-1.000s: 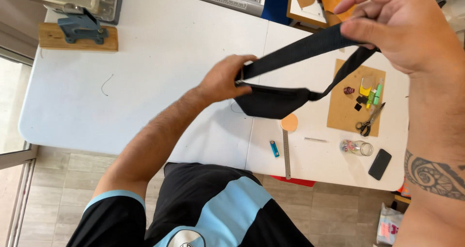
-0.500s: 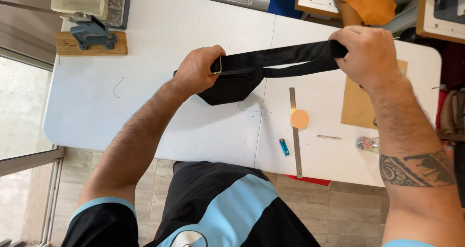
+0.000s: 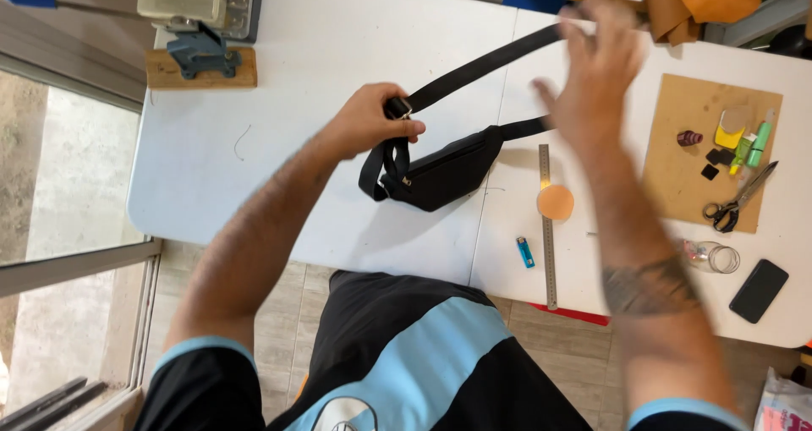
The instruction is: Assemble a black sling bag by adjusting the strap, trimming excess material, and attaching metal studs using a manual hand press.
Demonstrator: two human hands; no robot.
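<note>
Left hand (image 3: pixel 368 120) clenched on black webbing strap (image 3: pixel 482 63) at its buckle | strap runs up-right to blurred right hand (image 3: pixel 596 67), fingers spread, grip unclear | black fabric pouch (image 3: pixel 444 173) hangs below, nearer left.

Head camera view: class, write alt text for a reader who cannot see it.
A person's left hand grips the buckle of a black waist bag above a white table, while the blurred right hand is at its strap. A metal ruler lies nearby.

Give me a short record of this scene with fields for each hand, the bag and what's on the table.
left hand: closed on the strap buckle
right hand: open, blurred, at the black strap
bag: black, lying on the white table
nearby: metal ruler, blue lighter, scissors, phone
</note>
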